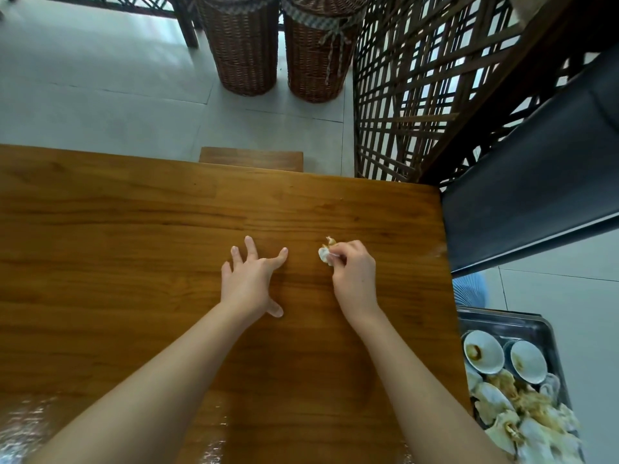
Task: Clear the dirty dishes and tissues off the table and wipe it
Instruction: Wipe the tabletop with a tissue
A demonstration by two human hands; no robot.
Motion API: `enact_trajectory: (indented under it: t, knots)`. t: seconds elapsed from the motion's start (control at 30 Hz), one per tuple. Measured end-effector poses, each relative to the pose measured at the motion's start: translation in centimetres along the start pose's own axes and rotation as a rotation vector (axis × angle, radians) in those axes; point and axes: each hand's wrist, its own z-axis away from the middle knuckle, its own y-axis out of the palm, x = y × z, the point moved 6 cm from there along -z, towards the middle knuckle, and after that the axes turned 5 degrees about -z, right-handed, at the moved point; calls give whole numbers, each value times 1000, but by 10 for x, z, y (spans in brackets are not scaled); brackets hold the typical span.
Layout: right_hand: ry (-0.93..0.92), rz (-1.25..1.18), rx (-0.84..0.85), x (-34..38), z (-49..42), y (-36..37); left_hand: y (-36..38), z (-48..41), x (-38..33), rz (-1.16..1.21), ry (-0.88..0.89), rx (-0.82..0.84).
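Observation:
On the wooden table [134, 229] my right hand [353, 274] pinches a small crumpled, stained tissue [325, 254] just above the tabletop, right of centre. My left hand [251, 279] hovers with fingers spread, fingertips on or near the wood, holding nothing. To the right, below the table edge, a metal tray [549, 326] carries two dirty white bowls [484, 351] and a heap of used tissues [522, 420].
A dark bench seat [536, 182] stands at the right beside a wooden lattice screen [418, 95]. Two tall wicker baskets [248, 51] stand on the tiled floor beyond the table. A wooden chair back [251, 158] sits at the far table edge.

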Motion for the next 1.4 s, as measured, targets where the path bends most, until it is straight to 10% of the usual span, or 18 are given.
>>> enact_trajectory:
  t: [1.4]
  knots:
    - [166, 71, -239, -49, -51, -59, -5, 6, -2, -18, 22, 0]
